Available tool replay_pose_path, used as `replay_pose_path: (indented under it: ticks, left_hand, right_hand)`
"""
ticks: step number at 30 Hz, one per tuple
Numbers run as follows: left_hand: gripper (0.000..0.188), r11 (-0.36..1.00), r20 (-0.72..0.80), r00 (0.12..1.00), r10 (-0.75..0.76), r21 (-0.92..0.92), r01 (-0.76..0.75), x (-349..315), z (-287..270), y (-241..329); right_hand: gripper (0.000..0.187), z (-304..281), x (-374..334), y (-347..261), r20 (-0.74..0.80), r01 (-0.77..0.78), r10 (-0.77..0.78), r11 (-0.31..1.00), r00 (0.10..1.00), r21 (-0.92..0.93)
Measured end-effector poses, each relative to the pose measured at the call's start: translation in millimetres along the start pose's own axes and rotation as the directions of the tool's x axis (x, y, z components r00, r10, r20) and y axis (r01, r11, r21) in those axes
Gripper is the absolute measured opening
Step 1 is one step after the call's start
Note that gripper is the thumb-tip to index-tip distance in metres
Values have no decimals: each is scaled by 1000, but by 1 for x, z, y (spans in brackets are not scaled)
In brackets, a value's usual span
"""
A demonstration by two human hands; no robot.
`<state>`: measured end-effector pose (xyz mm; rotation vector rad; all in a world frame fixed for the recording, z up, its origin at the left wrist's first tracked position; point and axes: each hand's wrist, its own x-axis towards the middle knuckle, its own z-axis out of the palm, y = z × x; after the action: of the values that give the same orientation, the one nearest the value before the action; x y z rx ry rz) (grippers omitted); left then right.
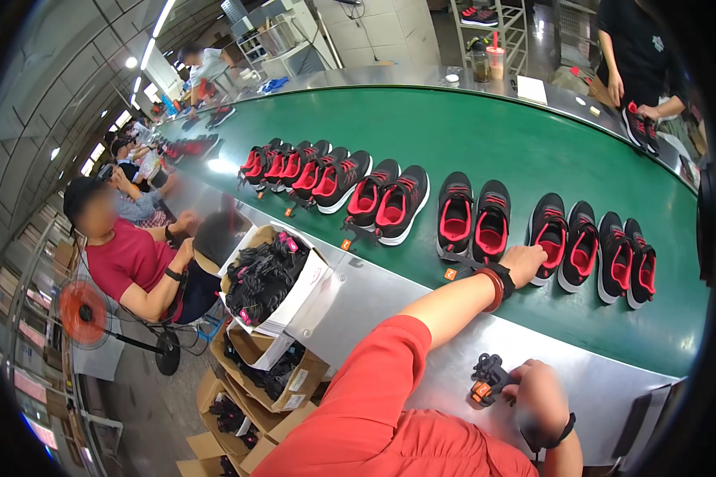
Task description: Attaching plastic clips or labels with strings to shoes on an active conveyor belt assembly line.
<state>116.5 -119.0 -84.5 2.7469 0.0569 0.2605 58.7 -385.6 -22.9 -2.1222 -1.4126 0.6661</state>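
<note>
My left hand [525, 265] reaches over the belt, its fingers closed on the heel of a black and red sneaker [548, 238]. Beside that shoe stands its partner [579, 248]. Low on the right, my right hand [538, 393] pinches a small bundle of black plastic hanger-like pieces [489, 370] carrying an orange tag [480, 391], over the metal ledge [429, 350]. Left of my left hand, a pair of sneakers [455, 219] has a black piece with an orange tag [450, 273] at its heels. Another pair [628, 258] stands to the right.
More sneakers [346, 179] line the green belt [326, 111] leftward. A white box [298, 294] of black pieces sits left of me, above cardboard boxes [282, 389]. A seated person [139, 254] is beside a fan [85, 313]. Across the belt, another person [636, 71] handles shoes.
</note>
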Motion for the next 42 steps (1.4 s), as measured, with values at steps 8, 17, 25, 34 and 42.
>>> replay_pose_path:
  ticks: [8,17,25,34,42]
  left_hand:
    - [21,982,-57,997,44,-183,-54,-13,-7,14]
    - [16,965,-132,983,129,-211,-155,-49,-11,2]
    - [18,972,-141,989,47,-221,-78,-53,-14,3]
    - [52,995,-20,995,96,25,-96,-55,-33,14]
    - [37,966,141,978,156,185,-181,-54,-43,12]
  right_hand:
    - [18,-7,-6,41,-25,-208,232,909,972,361]
    - [29,-13,53,53,-45,-223,476,491,878,842]
    - [38,0,76,52,69,-274,401,481,913,833]
    - [40,-22,92,67,274,-325,177,463,945,824]
    - [37,-64,112,99,-464,49,119,941,878,336]
